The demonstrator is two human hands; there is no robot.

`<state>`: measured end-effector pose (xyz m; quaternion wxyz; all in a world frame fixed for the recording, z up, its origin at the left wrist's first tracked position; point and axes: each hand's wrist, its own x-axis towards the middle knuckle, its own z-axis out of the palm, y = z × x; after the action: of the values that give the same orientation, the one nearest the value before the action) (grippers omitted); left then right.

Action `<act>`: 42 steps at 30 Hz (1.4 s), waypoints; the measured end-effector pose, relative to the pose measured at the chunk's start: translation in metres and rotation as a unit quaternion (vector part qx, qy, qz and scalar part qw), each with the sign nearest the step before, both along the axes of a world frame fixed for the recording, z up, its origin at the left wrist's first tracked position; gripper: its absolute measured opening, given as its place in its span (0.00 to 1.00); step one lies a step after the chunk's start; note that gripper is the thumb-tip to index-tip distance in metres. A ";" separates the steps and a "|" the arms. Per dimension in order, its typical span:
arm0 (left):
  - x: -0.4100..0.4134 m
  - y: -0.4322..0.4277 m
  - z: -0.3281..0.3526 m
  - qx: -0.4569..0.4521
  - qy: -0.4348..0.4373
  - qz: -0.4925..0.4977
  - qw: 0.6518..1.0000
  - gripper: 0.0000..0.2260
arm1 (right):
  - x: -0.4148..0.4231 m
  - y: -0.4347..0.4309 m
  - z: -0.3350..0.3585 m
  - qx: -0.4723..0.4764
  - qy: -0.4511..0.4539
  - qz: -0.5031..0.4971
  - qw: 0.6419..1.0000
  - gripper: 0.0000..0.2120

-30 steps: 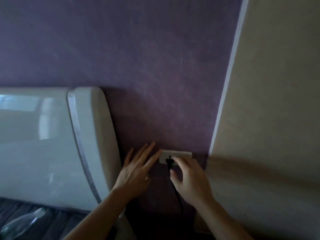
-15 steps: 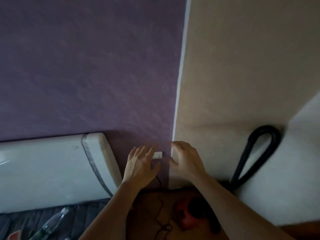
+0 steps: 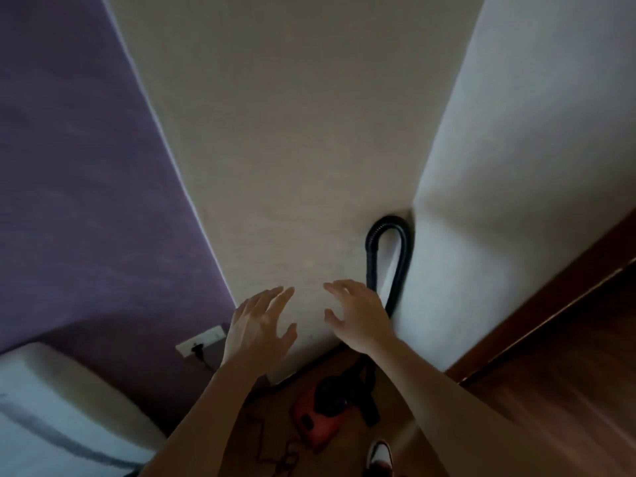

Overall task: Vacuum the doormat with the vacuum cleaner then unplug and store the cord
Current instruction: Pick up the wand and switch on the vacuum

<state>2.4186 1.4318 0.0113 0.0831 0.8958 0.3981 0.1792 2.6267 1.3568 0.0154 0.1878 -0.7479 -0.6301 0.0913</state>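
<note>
A black plug [image 3: 197, 348] sits in the white wall socket [image 3: 203, 340] low on the purple wall, its thin cord [image 3: 275, 452] trailing over the wooden floor. The red vacuum cleaner [image 3: 318, 413] stands on the floor below, and its black hose [image 3: 373, 256] loops up against the beige wall. My left hand [image 3: 258, 330] hovers with fingers spread, just right of the socket and holding nothing. My right hand [image 3: 358, 313] is also open and empty, raised in front of the hose. No doormat is in view.
A glossy white headboard [image 3: 62, 404] fills the lower left. A dark wooden door frame [image 3: 537, 304] runs along the right. A white and red shoe [image 3: 380, 457] shows at the bottom edge beside the vacuum cleaner.
My view has swung right, away from the socket. My right hand has come off the plug and both hands have drawn back from the wall, open. The plug stays in the socket.
</note>
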 end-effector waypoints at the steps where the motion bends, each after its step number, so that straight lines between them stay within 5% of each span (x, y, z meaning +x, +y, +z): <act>1: 0.014 0.004 -0.004 -0.003 0.008 -0.010 1.000 0.28 | 0.015 0.002 -0.003 0.002 0.000 -0.008 1.000 0.26; 15: 0.219 0.094 -0.101 -0.025 0.162 -0.110 0.980 0.33 | 0.212 0.072 -0.098 -0.028 0.057 -0.060 0.996 0.25; 27: 0.269 0.124 -0.144 -0.093 0.125 -0.040 0.987 0.34 | 0.241 0.142 -0.177 -0.051 0.118 -0.065 0.990 0.24; 33: 0.272 0.126 -0.144 -0.109 0.123 -0.047 0.985 0.37 | 0.237 0.151 -0.195 -0.038 0.284 -0.080 0.955 0.16; 40: 0.267 0.118 -0.136 -0.099 0.104 -0.088 0.986 0.31 | 0.233 0.130 -0.190 -0.040 0.283 -0.058 0.957 0.14; 42: 0.267 0.116 -0.134 -0.185 0.067 -0.088 0.976 0.29 | 0.230 0.119 -0.188 -0.049 0.288 -0.055 0.955 0.14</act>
<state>2.6860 1.5475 -0.1227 0.2359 0.9065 0.3485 0.0336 2.8569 1.4762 -0.1722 0.3291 -0.7316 -0.5023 0.3227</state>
